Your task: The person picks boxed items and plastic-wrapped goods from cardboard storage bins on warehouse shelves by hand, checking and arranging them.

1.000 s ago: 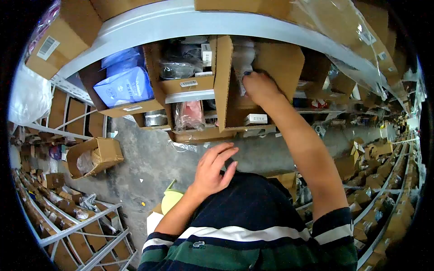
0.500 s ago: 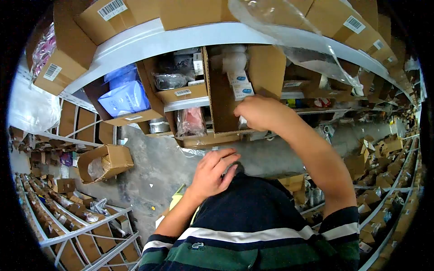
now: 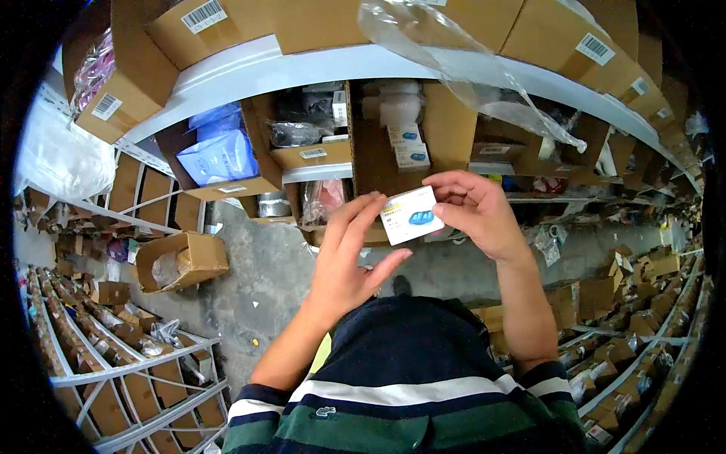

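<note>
My right hand (image 3: 478, 213) pinches a white box (image 3: 413, 216) before the open carton (image 3: 446, 132); plastic film (image 3: 461, 68) hangs above. My left hand's (image 3: 349, 253) fingers spread.

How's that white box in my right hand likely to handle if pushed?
The white box looks stiff, its edges straight in the grip of your right hand. Probably light, being small beside your hand. Flat faces suggest it would slide rather than roll.

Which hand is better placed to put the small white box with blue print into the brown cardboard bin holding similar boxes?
Right, I'd judge: the right hand pinches the box at its right end; the left hand is open at the other end.
</note>
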